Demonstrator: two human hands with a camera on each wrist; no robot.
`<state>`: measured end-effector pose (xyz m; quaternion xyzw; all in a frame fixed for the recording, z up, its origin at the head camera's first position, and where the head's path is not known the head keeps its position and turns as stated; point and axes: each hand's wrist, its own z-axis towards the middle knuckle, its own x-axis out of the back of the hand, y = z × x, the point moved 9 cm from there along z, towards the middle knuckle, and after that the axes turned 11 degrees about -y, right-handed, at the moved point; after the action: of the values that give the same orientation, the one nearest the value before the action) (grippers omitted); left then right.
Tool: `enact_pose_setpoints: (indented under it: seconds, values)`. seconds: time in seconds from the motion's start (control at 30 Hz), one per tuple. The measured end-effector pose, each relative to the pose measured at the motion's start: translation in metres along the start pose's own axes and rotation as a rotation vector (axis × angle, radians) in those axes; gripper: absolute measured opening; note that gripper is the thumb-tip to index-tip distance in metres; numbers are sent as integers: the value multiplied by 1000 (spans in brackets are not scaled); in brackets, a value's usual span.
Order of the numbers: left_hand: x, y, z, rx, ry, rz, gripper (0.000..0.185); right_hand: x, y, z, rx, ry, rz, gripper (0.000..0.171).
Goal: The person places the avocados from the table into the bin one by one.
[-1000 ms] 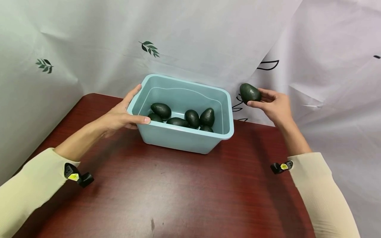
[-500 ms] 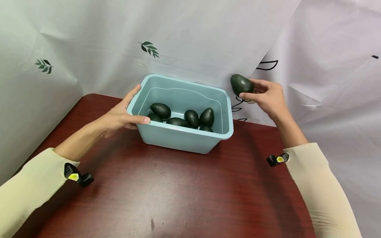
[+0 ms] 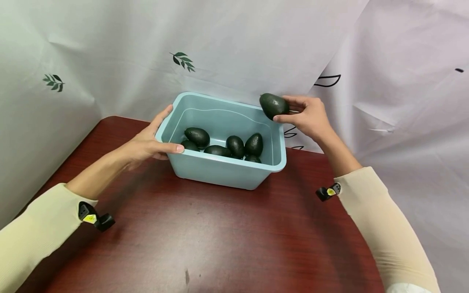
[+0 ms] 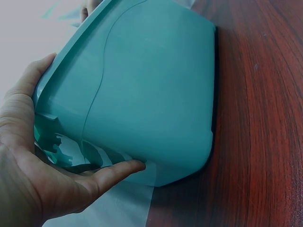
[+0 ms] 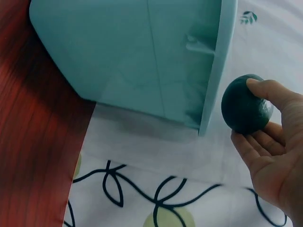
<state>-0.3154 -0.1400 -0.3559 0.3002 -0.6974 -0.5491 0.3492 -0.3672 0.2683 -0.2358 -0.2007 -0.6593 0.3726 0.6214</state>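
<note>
A light blue plastic bin (image 3: 220, 173) stands on the table, with several dark green avocados (image 3: 235, 146) lying at its bottom. My left hand (image 3: 144, 142) grips the bin's left end, thumb over the front rim and fingers at the side. In the left wrist view, that hand (image 4: 52, 179) wraps the corner below the rim. My right hand (image 3: 309, 116) holds another avocado (image 3: 274, 106) between thumb and fingers, overlapping the bin's back right rim in the head view. The right wrist view has this avocado (image 5: 246, 104) just outside the rim, pinched by thumb and fingertips.
The dark red wooden table (image 3: 205, 240) spreads out in front of the bin. Behind and beside it hangs a white cloth (image 3: 234, 49) with leaf prints, close to the bin's back edge. A small black device (image 3: 328, 191) sits at each sleeve cuff.
My right hand has moved left with its avocado, from right of the bin to its back right rim. The left hand and the bin have stayed in place.
</note>
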Motion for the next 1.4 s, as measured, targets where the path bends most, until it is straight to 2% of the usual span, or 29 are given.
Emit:
enact_pose_setpoints:
  seconds: [0.33, 0.6, 0.9, 1.13, 1.4]
  values:
    - [-1, 0, 0, -1, 1, -2, 123, -21, -22, 16, 61, -57, -67, 65]
    - [-2, 2, 0, -3, -4, -2, 123, -36, -28, 26, 87, -101, -47, 70]
    - [-3, 4, -1, 8, -1, -2, 123, -51, -39, 34, 105, -150, -82, 71]
    - [-3, 5, -2, 9, -2, -9, 123, -52, -39, 33, 113, -168, -114, 68]
    - [-2, 3, -3, 9, -1, -2, 123, -46, -27, 28, 106, -133, -87, 63]
